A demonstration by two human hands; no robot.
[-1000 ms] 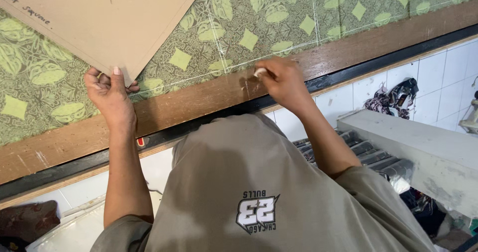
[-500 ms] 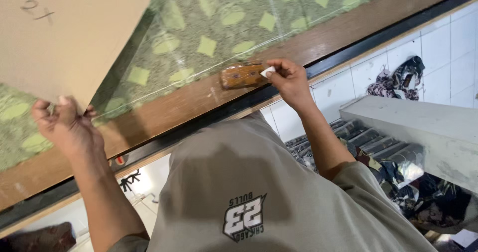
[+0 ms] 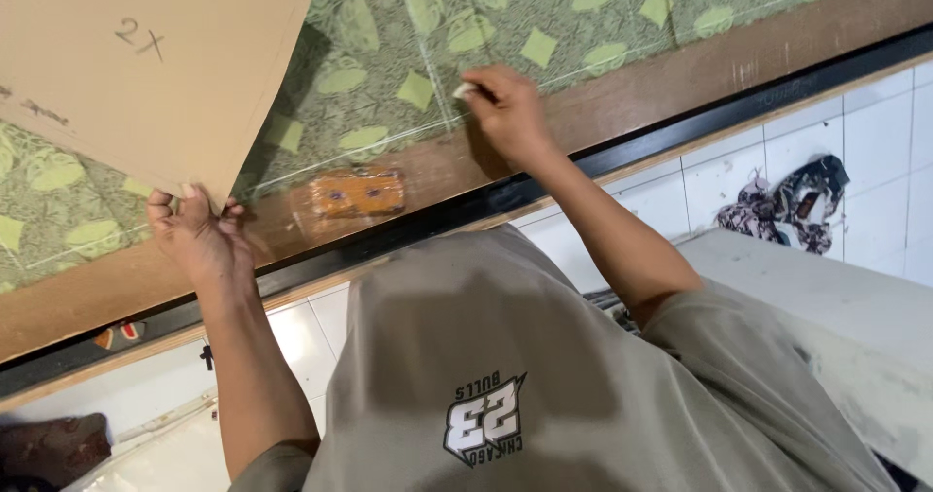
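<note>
Even, bright light with no hard glare. The cardboard sheet (image 3: 146, 64) throws a soft shadow onto the green patterned fabric (image 3: 408, 64). Focus is fairly sharp, with slight softness toward the edges.

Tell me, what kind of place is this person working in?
Probably a tailoring or fabric-cutting workshop: green patterned cloth lies spread on a long wooden table, the left hand holds a cardboard pattern, and the right hand holds white chalk on it.
</note>
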